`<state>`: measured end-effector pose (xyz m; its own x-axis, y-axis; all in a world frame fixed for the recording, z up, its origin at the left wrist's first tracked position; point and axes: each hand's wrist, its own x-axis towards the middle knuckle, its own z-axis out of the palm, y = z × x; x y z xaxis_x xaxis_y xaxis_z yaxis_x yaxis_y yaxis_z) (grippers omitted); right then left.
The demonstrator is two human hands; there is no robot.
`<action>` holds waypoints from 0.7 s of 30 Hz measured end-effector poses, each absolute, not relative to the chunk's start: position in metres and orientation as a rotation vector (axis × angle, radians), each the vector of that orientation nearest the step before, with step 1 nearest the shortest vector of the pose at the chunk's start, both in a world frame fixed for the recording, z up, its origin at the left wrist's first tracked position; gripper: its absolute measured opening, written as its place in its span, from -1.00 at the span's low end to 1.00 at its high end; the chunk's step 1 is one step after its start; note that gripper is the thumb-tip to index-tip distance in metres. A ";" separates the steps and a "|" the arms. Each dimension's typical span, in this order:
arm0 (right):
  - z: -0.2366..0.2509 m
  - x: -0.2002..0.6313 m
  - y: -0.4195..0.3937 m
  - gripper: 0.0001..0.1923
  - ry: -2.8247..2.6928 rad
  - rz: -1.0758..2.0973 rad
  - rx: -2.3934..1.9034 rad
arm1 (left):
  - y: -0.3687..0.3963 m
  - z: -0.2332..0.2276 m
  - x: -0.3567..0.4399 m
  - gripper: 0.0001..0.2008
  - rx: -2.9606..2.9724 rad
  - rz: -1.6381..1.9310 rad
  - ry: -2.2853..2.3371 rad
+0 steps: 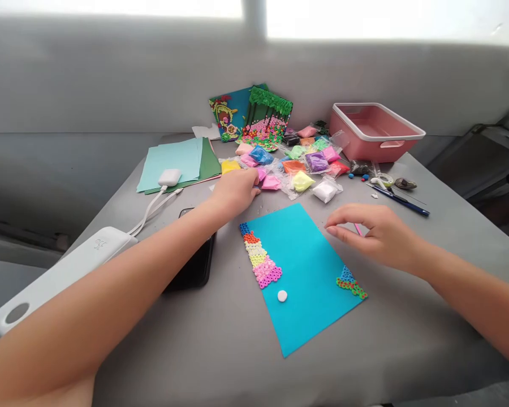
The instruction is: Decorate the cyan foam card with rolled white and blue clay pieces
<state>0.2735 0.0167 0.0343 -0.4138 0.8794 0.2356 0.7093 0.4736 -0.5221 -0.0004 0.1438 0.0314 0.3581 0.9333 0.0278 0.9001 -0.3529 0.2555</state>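
The left hand (236, 191) stretches far forward on a straight bare arm, fingers curled downward, while the right hand (375, 232) hovers lower, palm down, fingers loosely extended leftward

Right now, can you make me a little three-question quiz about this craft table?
1. True or false: the left hand is reaching into the pile of clay packets.
2. What colour is the sheet under the bead rows? A red, B blue, C green.
3. What small round thing lies on that sheet, below the bead rows?

Key
1. True; it touches the pink packets at the pile's near edge.
2. B, blue.
3. A white clay ball. The right hand hovers above the sheet's far corner with a thin pink stick.
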 end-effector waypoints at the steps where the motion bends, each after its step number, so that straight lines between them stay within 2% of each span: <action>1: 0.035 0.267 0.017 -0.82 -2.247 0.485 -1.297 | 0.142 0.033 -0.001 -0.87 2.375 0.299 1.626; 5: 0.040 0.246 0.032 -0.85 -2.229 0.370 -1.167 | 0.122 0.041 -0.001 -0.75 2.125 0.427 1.374; 8: 0.041 0.233 0.053 -0.77 -2.260 0.329 -0.920 | 0.102 0.045 0.001 -0.52 1.958 0.433 1.154; 14: 0.036 0.217 0.079 -0.87 -2.273 0.328 -0.582 | 0.077 0.045 -0.004 -0.29 1.396 0.654 0.948; 17: 0.041 0.218 0.086 -0.88 -2.337 0.370 -0.496 | 0.068 0.049 -0.008 -0.29 1.353 0.681 0.976; 19: 0.054 0.227 0.096 -0.87 -2.418 0.357 -0.574 | 0.063 0.052 -0.010 -0.39 1.361 0.723 1.019; 21: 0.076 0.248 0.114 -0.84 -2.384 0.104 -1.068 | 0.057 0.054 -0.014 -0.51 1.380 0.805 1.064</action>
